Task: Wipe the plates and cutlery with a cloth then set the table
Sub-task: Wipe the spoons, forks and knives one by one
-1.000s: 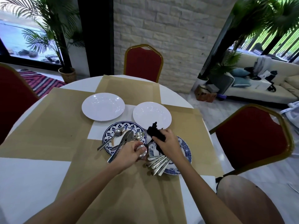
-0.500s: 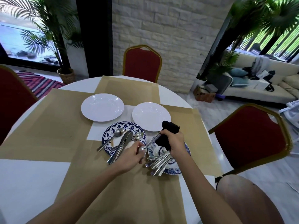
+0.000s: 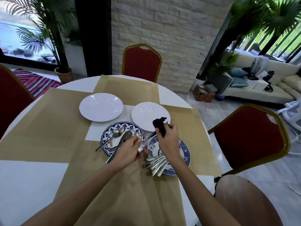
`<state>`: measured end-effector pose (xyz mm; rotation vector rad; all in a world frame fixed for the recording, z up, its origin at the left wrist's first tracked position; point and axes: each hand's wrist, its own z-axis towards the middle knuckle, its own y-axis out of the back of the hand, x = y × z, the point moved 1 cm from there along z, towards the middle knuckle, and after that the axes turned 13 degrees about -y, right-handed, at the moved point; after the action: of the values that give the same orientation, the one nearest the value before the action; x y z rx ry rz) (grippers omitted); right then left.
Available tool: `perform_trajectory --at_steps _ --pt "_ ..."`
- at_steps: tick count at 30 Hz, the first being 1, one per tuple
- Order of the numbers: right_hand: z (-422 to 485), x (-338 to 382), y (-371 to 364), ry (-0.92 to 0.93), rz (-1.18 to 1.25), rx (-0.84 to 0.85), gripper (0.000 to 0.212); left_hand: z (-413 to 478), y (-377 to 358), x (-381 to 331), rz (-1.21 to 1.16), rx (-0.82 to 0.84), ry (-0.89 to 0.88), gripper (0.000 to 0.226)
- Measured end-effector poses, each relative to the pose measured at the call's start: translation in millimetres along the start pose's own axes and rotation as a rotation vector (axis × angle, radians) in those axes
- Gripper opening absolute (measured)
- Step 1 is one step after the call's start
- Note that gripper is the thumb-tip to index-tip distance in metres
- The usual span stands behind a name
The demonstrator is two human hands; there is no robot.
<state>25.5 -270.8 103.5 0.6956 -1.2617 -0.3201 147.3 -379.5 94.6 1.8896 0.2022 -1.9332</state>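
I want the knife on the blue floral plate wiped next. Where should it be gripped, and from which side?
Probably by the knife handle, the end that overhangs the near rim of the blue floral plate toward the person. It sticks out past the rim above the mat, so fingers could close round it from the near side. The left hand is closest but holds a spoon.

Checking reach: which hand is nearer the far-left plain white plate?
Left. The left hand is just below-right of the far-left white plate; the right hand, gripping the black cloth, sits farther right.
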Motion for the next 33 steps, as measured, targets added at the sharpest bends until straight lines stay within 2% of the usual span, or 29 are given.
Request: perform_trajectory --at_steps 5,10,12,15,17,23,25,28,30,33 --pt "-13 -11 -9 0.102 -0.154 0.065 0.029 -7 0 8 -0.15 -0.013 0.068 0.025" --pt "10 -15 4 -0.116 -0.089 -0.034 0.027 -11 -2 5 -0.193 0.03 0.068 0.025" --pt "8 -10 3 -0.054 -0.091 -0.018 0.026 -8 -3 3 -0.189 0.02 0.074 0.025" --pt "-13 -4 -6 0.115 -0.114 0.128 0.026 -5 -4 2 -0.174 -0.013 0.085 0.026" --pt "-18 -6 -7 0.152 -0.118 0.176 0.027 -7 -4 2 -0.162 -0.014 0.09 0.026" --pt "13 -17 9 -0.114 -0.126 0.037 0.029 -13 -7 2 -0.09 0.023 0.078 0.025" --pt "5 -10 5 -0.072 -0.127 0.04 0.027 -10 -8 3 -0.071 0.001 0.083 0.026" --pt "-19 -5 -10 0.086 -0.118 0.16 0.029 -5 -6 5 -0.133 -0.012 0.091 0.025" --pt "-24 -6 -10 0.142 -0.118 0.175 0.03 -7 -3 4 -0.148 0.0 0.094 0.024" --pt "3 -13 5 -0.057 -0.125 0.139 0.035 -15 2 1 -0.106 0.068 0.075 0.025"
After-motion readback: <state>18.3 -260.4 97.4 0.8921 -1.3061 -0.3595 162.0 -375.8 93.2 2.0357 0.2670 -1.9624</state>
